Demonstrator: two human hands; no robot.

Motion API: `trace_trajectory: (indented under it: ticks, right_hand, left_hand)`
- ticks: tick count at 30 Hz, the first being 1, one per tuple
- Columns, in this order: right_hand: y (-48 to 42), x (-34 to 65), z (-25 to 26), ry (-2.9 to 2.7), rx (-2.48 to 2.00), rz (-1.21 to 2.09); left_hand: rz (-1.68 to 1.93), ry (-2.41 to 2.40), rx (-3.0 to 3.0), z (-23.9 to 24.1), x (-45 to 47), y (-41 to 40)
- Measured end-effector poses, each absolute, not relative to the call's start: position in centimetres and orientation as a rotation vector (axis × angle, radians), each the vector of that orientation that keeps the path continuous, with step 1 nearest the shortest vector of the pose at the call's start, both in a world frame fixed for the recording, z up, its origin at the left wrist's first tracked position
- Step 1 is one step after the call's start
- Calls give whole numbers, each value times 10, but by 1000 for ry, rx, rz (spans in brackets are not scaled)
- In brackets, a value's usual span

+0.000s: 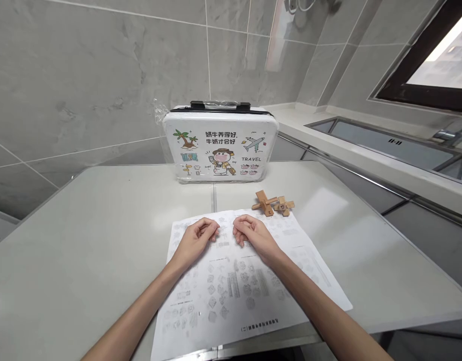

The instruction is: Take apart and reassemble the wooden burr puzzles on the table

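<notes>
My left hand (201, 234) rests on a printed paper sheet (264, 296), its fingers curled in loosely and no object showing in them. A short gap to the right, my right hand (253, 234) lies on the same sheet, also curled with nothing visible in it. The sheet carries small drawings of puzzle shapes and text that reads upside down from here. Beyond my right hand, by the sheet's far right edge, sit a larger wooden interlocking puzzle (266, 203) with crossed bars and a smaller wooden puzzle piece (284, 206). Neither hand touches them.
A white cartoon-printed case (221, 145) in clear plastic wrap stands upright at the back of the folding table (114, 225), whose seam runs through the middle. On the right is a counter with a sink (389, 145) and a window above. Grey tiled wall rises behind.
</notes>
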State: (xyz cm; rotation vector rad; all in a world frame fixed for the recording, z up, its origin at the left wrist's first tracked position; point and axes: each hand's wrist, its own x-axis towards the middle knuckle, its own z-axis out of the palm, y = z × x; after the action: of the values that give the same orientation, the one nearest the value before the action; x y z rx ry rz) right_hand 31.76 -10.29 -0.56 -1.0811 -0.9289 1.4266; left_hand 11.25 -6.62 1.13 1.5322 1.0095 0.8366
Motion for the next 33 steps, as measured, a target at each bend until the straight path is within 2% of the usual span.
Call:
trace_trajectory:
  ticks: [33]
  right_hand:
    - [-103, 318, -6, -938, -1080, 1430]
  left_hand:
    - [831, 1016, 1515, 12, 113, -67]
